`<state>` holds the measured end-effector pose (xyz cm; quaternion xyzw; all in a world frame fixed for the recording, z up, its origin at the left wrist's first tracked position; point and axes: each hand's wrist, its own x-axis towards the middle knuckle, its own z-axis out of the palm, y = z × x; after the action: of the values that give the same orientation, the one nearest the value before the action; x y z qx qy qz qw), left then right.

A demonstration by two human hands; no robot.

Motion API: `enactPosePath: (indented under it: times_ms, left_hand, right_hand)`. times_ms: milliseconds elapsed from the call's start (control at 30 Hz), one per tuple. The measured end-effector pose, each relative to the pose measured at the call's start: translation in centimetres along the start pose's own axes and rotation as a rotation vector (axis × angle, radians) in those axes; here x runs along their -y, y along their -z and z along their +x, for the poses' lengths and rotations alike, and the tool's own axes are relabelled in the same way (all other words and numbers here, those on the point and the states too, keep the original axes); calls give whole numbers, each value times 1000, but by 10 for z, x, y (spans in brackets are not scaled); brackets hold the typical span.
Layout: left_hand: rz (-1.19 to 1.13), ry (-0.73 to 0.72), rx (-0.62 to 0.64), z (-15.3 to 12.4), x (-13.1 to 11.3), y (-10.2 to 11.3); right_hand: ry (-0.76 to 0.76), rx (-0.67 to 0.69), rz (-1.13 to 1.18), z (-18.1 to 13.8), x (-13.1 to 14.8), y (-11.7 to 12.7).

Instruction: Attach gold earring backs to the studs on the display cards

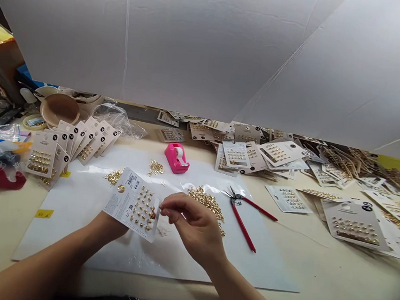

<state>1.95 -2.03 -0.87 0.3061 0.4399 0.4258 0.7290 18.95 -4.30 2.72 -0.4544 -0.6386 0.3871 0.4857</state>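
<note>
A white earring card (133,205) with rows of gold studs and a price label is tilted over the white work sheet, its back facing me. My left hand (112,225) is closed on it from beneath, with most of its fingers hidden behind the card. At the card's right edge, my right hand (194,227) is pinched, thumb against forefinger; whatever lies between the fingertips is too small to make out. A heap of small gold pieces (206,202) lies just beyond my right hand. Gold rings sit in small piles (156,167) behind the card.
Red-handled pliers (244,220) lie right of the gold heap. A pink tape dispenser (177,158) stands at the sheet's back. Filled earring cards (80,141) lean in a row at left; many more (281,153) are strewn at right. A large white panel (196,46) overhangs the table.
</note>
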Motion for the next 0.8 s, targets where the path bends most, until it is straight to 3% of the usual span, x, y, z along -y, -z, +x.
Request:
enactPosePath:
  times_ms: [100, 300, 533, 800]
  left_hand:
    - [-95, -27, -7, 2, 8, 5]
    - [-92, -62, 88, 2, 14, 11]
    - [-280, 40, 54, -4, 9, 5]
    - [-53, -39, 34, 1, 15, 14]
  right_hand:
    - [111, -50, -101, 2, -5, -4]
    - [161, -17, -175, 1, -10, -8]
    - [220, -5, -182, -1, -11, -9]
    - [226, -23, -225, -1, -9, -8]
